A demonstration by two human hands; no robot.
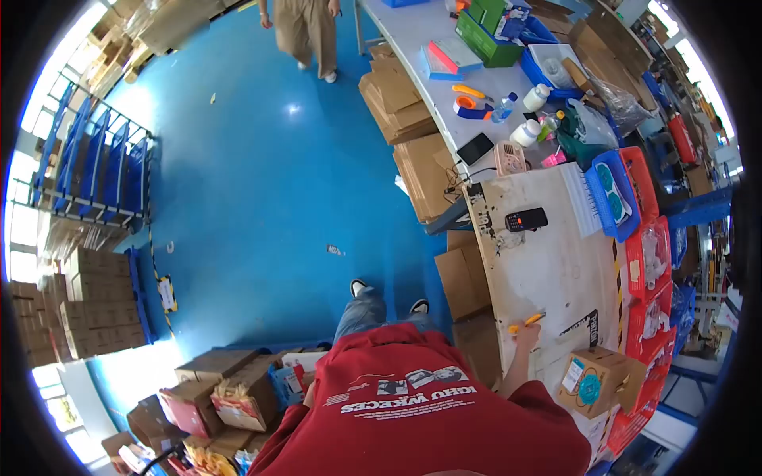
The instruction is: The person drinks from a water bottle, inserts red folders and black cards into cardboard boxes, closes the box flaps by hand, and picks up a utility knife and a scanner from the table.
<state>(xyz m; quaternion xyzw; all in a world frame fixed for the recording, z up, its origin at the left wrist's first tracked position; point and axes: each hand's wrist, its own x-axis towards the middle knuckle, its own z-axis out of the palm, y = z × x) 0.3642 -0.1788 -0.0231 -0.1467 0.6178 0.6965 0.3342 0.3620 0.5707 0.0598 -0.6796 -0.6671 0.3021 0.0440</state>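
My right hand [527,336] is over the worktable at the right, its fingers closed around a yellow-orange utility knife [514,328]. A cardboard box [589,382] with a round teal sticker stands on the same table, close to my right forearm. Farther up the tabletop lies a black handheld device [526,220], apart from my hand. My left hand [310,394] shows only as a sliver beside the red sweatshirt, near stacked boxes and packets. Its fingers are hidden.
Red bins [652,258] and a blue basket [611,194] line the table's far side. Bottles, tape and a phone [475,148] lie on the adjoining table. Cartons [230,397] crowd the lower left. Another person [305,32] stands ahead on the blue floor.
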